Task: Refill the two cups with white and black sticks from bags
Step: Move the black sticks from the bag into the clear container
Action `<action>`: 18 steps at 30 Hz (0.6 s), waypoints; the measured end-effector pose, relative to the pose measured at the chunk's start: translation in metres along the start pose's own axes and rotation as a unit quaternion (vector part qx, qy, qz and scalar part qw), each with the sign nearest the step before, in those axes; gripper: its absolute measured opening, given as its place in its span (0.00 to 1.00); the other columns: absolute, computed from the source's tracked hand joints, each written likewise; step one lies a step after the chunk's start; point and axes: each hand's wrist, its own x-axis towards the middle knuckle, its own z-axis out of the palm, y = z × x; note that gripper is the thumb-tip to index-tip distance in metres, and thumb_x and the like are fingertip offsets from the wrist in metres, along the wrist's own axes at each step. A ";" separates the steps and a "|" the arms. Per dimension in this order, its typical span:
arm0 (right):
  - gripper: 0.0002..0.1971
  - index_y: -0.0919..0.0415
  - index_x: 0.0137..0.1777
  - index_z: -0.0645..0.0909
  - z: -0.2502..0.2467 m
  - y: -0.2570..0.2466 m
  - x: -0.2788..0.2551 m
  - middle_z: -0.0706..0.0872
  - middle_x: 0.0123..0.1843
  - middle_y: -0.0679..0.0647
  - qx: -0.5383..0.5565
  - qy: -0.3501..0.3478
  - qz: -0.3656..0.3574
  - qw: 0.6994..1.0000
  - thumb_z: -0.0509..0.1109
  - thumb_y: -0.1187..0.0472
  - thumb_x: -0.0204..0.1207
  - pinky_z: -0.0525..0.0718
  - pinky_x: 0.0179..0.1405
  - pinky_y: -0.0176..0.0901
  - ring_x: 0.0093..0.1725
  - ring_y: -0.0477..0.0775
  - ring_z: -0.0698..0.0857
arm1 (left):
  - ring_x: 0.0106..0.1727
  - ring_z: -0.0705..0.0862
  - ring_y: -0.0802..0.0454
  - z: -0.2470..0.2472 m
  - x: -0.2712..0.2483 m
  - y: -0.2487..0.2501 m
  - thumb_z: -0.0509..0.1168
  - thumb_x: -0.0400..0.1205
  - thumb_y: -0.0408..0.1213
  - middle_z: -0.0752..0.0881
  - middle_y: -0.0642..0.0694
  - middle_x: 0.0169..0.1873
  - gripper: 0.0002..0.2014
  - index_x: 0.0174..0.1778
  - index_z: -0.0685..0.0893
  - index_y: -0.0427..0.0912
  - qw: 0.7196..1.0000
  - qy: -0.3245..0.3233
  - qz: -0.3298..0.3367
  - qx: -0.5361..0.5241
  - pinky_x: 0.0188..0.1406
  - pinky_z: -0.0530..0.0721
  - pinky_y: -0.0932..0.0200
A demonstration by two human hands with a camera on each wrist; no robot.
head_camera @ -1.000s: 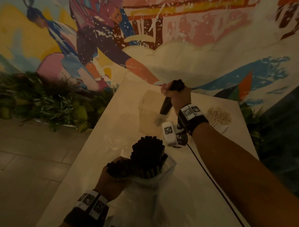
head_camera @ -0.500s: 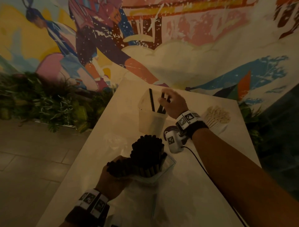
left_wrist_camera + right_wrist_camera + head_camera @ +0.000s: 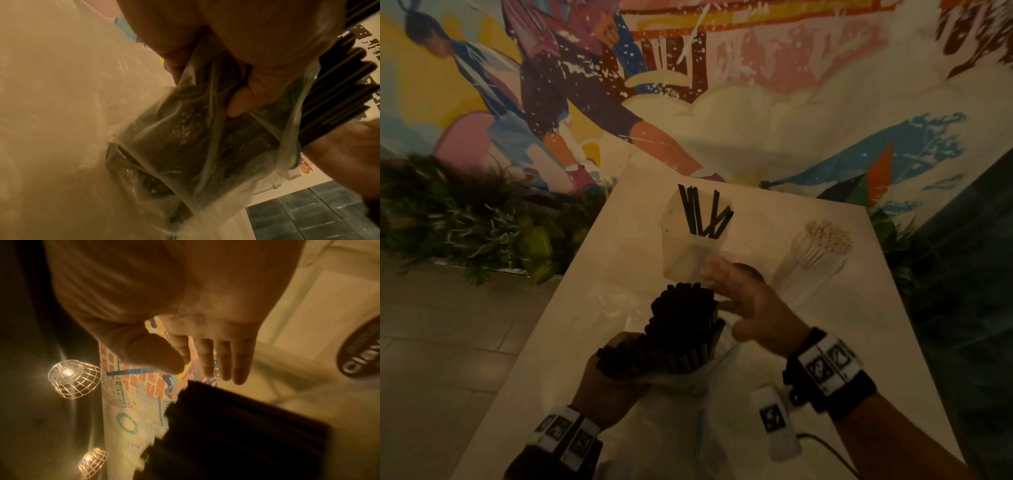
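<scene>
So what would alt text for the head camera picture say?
A left hand grips a bag of black sticks while the open right hand reaches toward them; behind stand a cup holding few black sticks and another of white sticks.

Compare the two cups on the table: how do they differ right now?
The nearer cup holds only a few black sticks, leaning loosely apart; the far cup is packed with white sticks. The right hand is close by the nearer cup, not the far one. Both are clear and upright.
</scene>
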 end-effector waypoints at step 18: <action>0.15 0.51 0.54 0.82 0.066 0.055 0.002 0.88 0.52 0.52 -0.019 0.223 -0.099 0.970 0.73 0.57 0.67 0.84 0.59 0.47 0.55 0.48 0.86 | 0.65 0.81 0.50 -0.002 0.019 0.043 0.83 0.56 0.56 0.79 0.57 0.65 0.43 0.67 0.72 0.64 0.984 -0.027 0.151 -0.090 0.65 0.82 0.49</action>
